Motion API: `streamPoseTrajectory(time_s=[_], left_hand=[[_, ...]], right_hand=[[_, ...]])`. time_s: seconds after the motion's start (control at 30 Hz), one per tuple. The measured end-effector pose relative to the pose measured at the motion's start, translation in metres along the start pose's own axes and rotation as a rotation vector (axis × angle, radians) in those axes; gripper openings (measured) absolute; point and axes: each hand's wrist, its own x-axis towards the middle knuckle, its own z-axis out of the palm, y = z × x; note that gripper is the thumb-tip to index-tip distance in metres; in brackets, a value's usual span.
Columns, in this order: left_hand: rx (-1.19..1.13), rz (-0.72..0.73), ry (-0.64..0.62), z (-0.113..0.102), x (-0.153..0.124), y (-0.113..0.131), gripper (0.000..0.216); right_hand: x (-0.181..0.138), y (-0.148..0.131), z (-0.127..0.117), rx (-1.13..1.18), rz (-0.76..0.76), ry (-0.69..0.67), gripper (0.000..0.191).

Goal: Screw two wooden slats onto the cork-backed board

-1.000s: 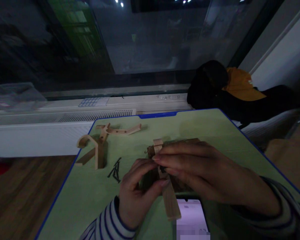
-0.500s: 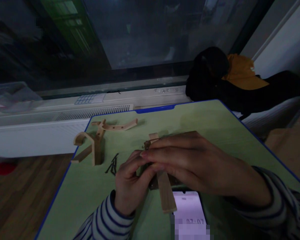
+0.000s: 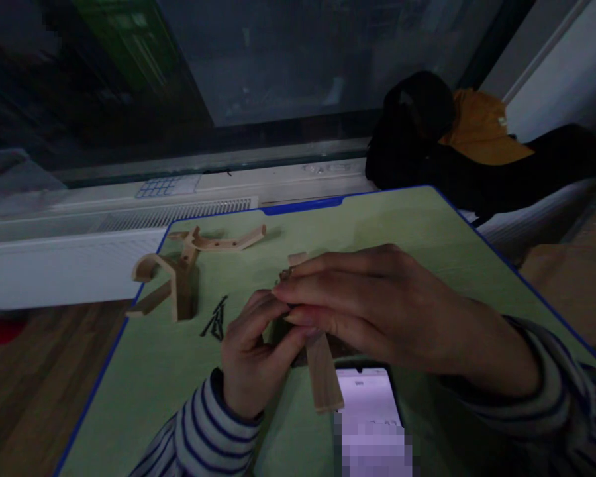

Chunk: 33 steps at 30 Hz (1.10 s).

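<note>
The left hand (image 3: 251, 358) pinches a wooden strip (image 3: 324, 377) above mid-table, its near end reaching the phone's (image 3: 365, 397) left edge. The right hand (image 3: 387, 311) lies across the strip, fingers together; whether it grips is hidden. Green tabletop (image 3: 392, 212) runs from there to the far blue edge; screws (image 3: 215, 319) crowd the left hand, wooden brackets (image 3: 181, 291) beyond them near the left edge.

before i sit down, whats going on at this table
Someone has both hands on a wooden strip. The left hand has its thumb against it, while the right hand reaches over it, hiding what the fingertips do. What look like screws lie in a small pile left of the hands, with wooden pieces farther off. A lit phone lies by the strip's near end.
</note>
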Motion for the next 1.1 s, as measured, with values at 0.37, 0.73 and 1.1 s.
streamPoseTrajectory(time_s=[0.37,0.73,1.1], left_hand=[[0.01,-0.003,-0.023,-0.0037,-0.0026,-0.0024,0.008],[0.021,0.007,-0.169,-0.0066,0.0024,0.0005,0.021],[0.048,-0.021,-0.02,-0.0039,-0.0043,-0.0039,0.014]], right_hand=[[0.0043,-0.0029,-0.0024,0.363,0.104,-0.068,0.025],[0.0036,-0.0031,-0.0026,0.239,0.097,-0.04,0.019],[0.005,-0.0059,-0.0034,0.303,0.109,-0.058,0.028]])
